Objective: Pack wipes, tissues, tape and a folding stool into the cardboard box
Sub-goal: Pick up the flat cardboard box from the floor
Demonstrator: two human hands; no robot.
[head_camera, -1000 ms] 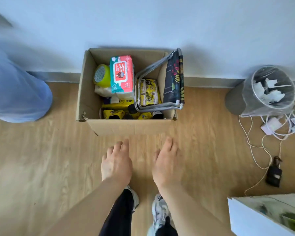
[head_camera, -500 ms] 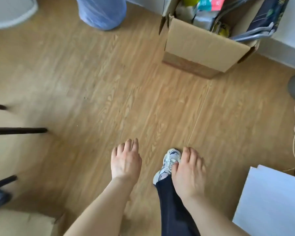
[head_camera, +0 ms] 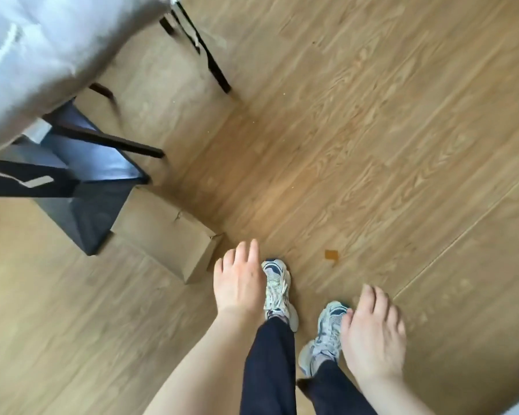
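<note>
My left hand (head_camera: 241, 280) hangs palm down above the wooden floor, fingers apart, holding nothing. My right hand (head_camera: 373, 333) hangs lower right, also palm down and empty, fingers slightly spread. The packed cardboard box with the wipes, tissues, tape and folding stool is out of view. Below my hands I see my own white sneakers (head_camera: 277, 290) and dark trousers.
A flat piece of cardboard (head_camera: 165, 235) lies on the floor left of my left hand. A dark bag (head_camera: 96, 187) sits under black furniture legs (head_camera: 114, 142) at left, below a grey cushioned seat (head_camera: 33, 55). A small brown scrap (head_camera: 331, 255) lies on the floor.
The view has swung away from the packed box, which has left the frame. A grey seat, black legs and a dark bag have come into view at left. Both hands stay empty.
</note>
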